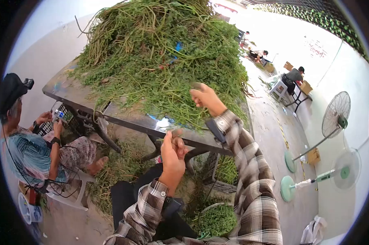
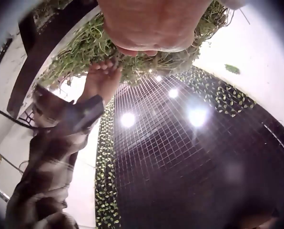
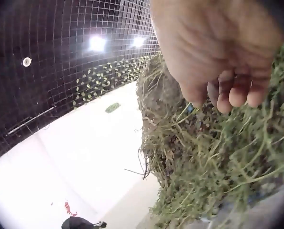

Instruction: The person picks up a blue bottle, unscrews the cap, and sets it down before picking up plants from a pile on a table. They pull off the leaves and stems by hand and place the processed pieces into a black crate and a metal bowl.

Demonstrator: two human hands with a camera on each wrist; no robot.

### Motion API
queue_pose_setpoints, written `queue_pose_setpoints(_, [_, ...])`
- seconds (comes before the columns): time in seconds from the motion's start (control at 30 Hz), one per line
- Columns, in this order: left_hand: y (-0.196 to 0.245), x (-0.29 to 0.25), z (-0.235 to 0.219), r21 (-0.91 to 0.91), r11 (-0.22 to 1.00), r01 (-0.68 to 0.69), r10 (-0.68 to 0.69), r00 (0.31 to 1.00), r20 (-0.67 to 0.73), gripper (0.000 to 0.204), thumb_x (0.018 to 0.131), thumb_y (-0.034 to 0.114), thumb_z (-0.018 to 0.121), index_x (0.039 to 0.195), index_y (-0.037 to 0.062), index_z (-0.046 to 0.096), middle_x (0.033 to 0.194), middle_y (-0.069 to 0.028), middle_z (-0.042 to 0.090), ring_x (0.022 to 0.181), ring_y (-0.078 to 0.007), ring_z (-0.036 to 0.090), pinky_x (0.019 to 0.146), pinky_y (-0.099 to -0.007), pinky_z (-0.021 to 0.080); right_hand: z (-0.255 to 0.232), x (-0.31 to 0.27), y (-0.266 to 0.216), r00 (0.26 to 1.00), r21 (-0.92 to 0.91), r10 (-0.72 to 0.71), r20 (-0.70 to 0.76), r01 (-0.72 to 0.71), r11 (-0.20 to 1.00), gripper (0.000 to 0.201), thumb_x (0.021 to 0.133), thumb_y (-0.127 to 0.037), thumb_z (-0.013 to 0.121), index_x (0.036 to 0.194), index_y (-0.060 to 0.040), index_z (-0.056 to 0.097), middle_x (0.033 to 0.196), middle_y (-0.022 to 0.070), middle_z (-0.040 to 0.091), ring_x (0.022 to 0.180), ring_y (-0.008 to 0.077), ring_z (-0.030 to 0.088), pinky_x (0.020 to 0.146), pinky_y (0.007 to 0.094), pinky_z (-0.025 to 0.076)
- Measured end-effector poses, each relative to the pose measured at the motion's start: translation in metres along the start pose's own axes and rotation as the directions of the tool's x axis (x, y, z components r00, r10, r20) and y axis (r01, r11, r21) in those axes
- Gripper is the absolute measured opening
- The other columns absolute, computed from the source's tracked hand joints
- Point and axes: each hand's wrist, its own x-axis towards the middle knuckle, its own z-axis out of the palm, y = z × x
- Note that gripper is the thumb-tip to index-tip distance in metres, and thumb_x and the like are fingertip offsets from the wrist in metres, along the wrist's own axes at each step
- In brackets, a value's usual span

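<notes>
A large heap of leafy green stems (image 1: 164, 61) covers most of the dark table (image 1: 70, 87). My right hand (image 1: 209, 99) is over the near right part of the heap. In the right wrist view its fingers (image 3: 239, 95) bend loosely downward, with nothing visible between them and greens behind. Closer to me, my left hand (image 1: 173, 157) is raised just before the table's front edge. Its fingers are curled, with dark fingertips near the thumb; whether they pinch a bit of stem I cannot tell. The left wrist view shows mainly the back of this hand (image 2: 151, 24).
Below the table stand a black crate (image 1: 219, 185) of greens and a round container (image 1: 217, 220) of picked leaves. Loose stems (image 1: 119, 175) litter the floor. A seated person (image 1: 33, 139) works at left. Two fans (image 1: 337, 114) stand right; other people sit farther back.
</notes>
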Motion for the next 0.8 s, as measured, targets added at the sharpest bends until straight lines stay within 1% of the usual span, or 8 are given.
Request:
queue_pose_setpoints(0.1, [0.006,0.010,-0.014,-0.028,1.000,0.011,-0.011,1.000,-0.015,0.032,0.097,0.030,0.037,0.096,0.0028,0.053,0.056,0.0013,0.044,0.046,-0.0096,0.033,0.052,-0.0256,0.035,0.033,0.037,0.009,0.999,0.020,-0.050,-0.020,0.050,0.999,0.027,0.083,-0.020,0.058,0.100,0.0013,0.055,0.070,0.0024,0.053,0.055,0.0082,0.047,0.044,0.0225,0.041])
queue_pose_setpoints(0.2, [0.010,0.010,-0.018,-0.056,0.998,0.030,-0.033,0.998,-0.046,0.033,0.097,0.030,0.037,0.096,0.0015,0.053,0.056,0.0003,0.044,0.047,-0.0099,0.034,0.050,-0.0263,0.036,0.047,0.058,0.018,0.997,0.012,0.029,0.069,-0.030,0.999,0.026,0.084,-0.019,0.055,0.098,0.0019,0.055,0.068,0.0048,0.054,0.051,0.0102,0.048,0.044,0.0241,0.043])
queue_pose_setpoints(0.27, [0.009,0.011,-0.021,-0.050,0.998,0.030,-0.031,0.999,-0.013,0.032,0.097,0.030,0.037,0.097,0.0015,0.052,0.058,-0.0005,0.043,0.048,-0.0101,0.035,0.051,-0.0265,0.036,0.040,0.061,0.022,0.995,0.165,-0.009,-0.102,0.026,0.986,0.024,0.084,-0.018,0.050,0.094,0.0028,0.056,0.066,0.0078,0.056,0.048,0.0127,0.050,0.043,0.0256,0.045])
queue_pose_setpoints(0.33, [0.009,0.010,-0.023,-0.070,0.996,0.054,-0.054,0.999,0.002,0.031,0.096,0.029,0.038,0.099,0.0019,0.052,0.060,-0.0002,0.043,0.048,-0.0097,0.034,0.051,-0.0268,0.036,0.020,0.061,0.007,0.938,0.131,-0.131,-0.320,0.180,0.975,0.022,0.085,-0.016,0.045,0.088,0.0028,0.055,0.065,0.0102,0.057,0.047,0.0140,0.053,0.044,0.0265,0.047])
queue_pose_setpoints(0.37, [0.010,0.008,-0.021,-0.033,0.998,0.062,-0.062,0.998,0.004,0.031,0.096,0.029,0.038,0.099,0.0019,0.052,0.060,0.0005,0.042,0.048,-0.0096,0.034,0.052,-0.0269,0.036,0.001,0.059,-0.003,0.903,0.048,-0.279,-0.326,0.311,0.949,0.022,0.087,-0.016,0.044,0.089,0.0029,0.055,0.067,0.0103,0.058,0.051,0.0140,0.054,0.047,0.0260,0.048])
queue_pose_setpoints(0.43, [0.007,0.006,-0.019,0.002,0.997,0.080,-0.080,0.997,0.005,0.031,0.096,0.029,0.038,0.100,0.0018,0.052,0.060,0.0011,0.042,0.049,-0.0095,0.034,0.052,-0.0269,0.036,-0.030,0.054,-0.023,0.833,0.155,-0.298,-0.465,0.408,0.900,0.022,0.091,-0.017,0.044,0.096,0.0018,0.055,0.077,0.0091,0.059,0.061,0.0133,0.056,0.053,0.0254,0.050])
queue_pose_setpoints(0.53, [0.005,0.006,-0.015,0.018,0.991,0.131,-0.131,0.991,0.027,0.028,0.096,0.028,0.041,0.101,0.0024,0.052,0.061,0.0020,0.043,0.048,-0.0088,0.033,0.051,-0.0266,0.036,-0.058,0.020,-0.047,0.844,0.225,-0.281,-0.457,0.416,0.881,0.023,0.093,-0.018,0.043,0.100,0.0013,0.055,0.078,0.0059,0.058,0.062,0.0099,0.054,0.055,0.0234,0.049])
queue_pose_setpoints(0.8, [-0.003,0.007,-0.016,0.219,0.973,0.070,-0.085,0.995,0.058,0.018,0.093,0.021,0.046,0.098,0.0050,0.052,0.064,0.0016,0.044,0.049,-0.0067,0.033,0.047,-0.0262,0.033,-0.016,-0.114,0.002,0.873,0.193,-0.134,-0.470,0.250,0.949,0.026,0.093,-0.021,0.044,0.098,0.0017,0.057,0.073,0.0032,0.057,0.056,0.0088,0.049,0.052,0.0214,0.043])
